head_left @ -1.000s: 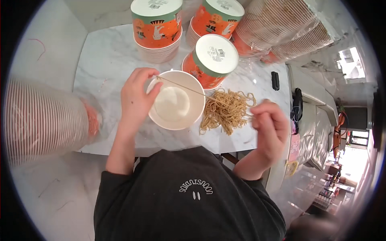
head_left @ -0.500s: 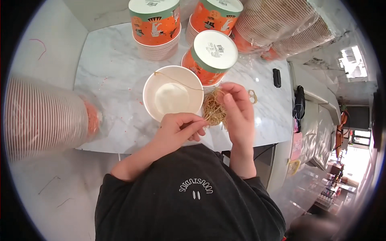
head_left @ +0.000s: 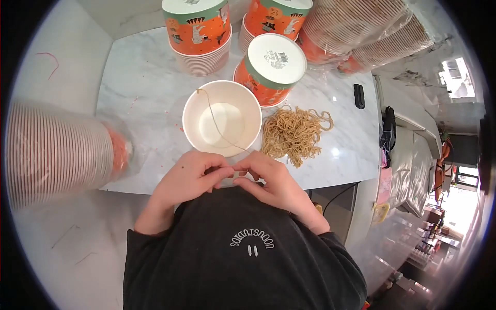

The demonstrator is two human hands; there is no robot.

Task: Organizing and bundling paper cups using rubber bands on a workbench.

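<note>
A thin tan strand of rubber bands [head_left: 216,124] hangs over the far rim of a white paper bucket [head_left: 192,106] and crosses its open mouth toward my fingers. My right hand [head_left: 271,181] is closed with fingertips pinched at the strand's near end. My left hand [head_left: 188,178] meets it fingertip to fingertip, also closed; what sits between its fingers is mostly hidden. Both hands are just in front of the bucket, close to my shirt. A loose, tangled pile of tan rubber bands [head_left: 294,133] lies right of the bucket.
Upside-down orange and green paper buckets [head_left: 274,64] stand behind the white one, with a nested stack [head_left: 201,39] at the back left. Plastic-wrapped bucket stacks lie at the left [head_left: 59,150] and back right [head_left: 356,26]. A small black object [head_left: 359,96] rests on the marble table [head_left: 341,160].
My right hand has left the rubber band pile and come down left to meet my left hand. The pile lies uncovered. The strand now sags across the bucket toward me.
</note>
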